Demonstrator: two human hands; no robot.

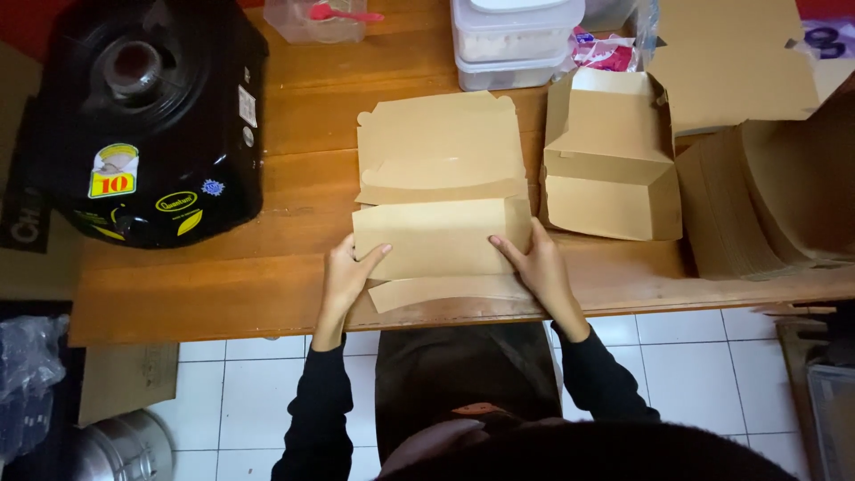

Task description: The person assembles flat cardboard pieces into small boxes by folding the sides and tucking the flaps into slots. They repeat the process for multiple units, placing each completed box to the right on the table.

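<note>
Flat kraft box blank (438, 191) lies on the bench (294, 142), centred in front of me, near edge sticking just past the bench lip. My left hand (346, 272) and right hand (534, 263) sit one at each end of the folded-over near panel (436, 239), fingers spread flat on the card and pinning it, not gripping around anything; a hand at each end looks like the way to hold the crease straight across the full width. The far flaps lie flat, pointing away from me. An erected box (610, 156) stands just right of the blank, lid open, out of the folding area. Stack of unfolded blanks (757, 200) is further right, within my right hand's reach. Black cooker (151, 116) sits far left, well apart. Clear lidded tubs (512, 40) are at the far edge.
</note>
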